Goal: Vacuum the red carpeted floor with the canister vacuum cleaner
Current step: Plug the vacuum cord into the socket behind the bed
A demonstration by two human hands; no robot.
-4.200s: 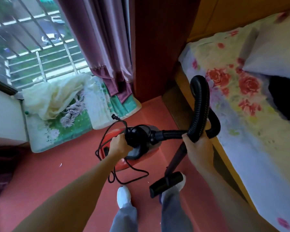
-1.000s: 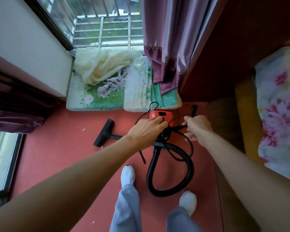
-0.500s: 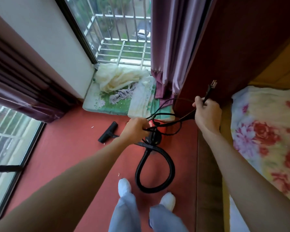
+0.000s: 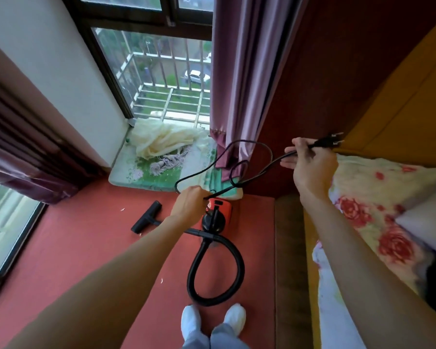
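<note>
Red carpet floor [image 4: 73, 248] carries everything. Red canister vacuum [image 4: 218, 210] sits at far centre, just beside green floral mat [image 4: 146, 177] along far edge below window. Black hose [image 4: 212, 301] loops over carpet from vacuum toward white shoes [image 4: 190, 321] at near edge. Floor nozzle [image 4: 146, 217] lies left of vacuum. Small white scraps [image 4: 122, 209] dot carpet left and centre.

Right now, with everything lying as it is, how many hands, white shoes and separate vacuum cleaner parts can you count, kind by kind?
Hands: 2 (left hand, right hand)
White shoes: 2 (left shoe, right shoe)
Vacuum parts: 4 (red canister, black hose, floor nozzle, power cord)
Total: 8
</note>
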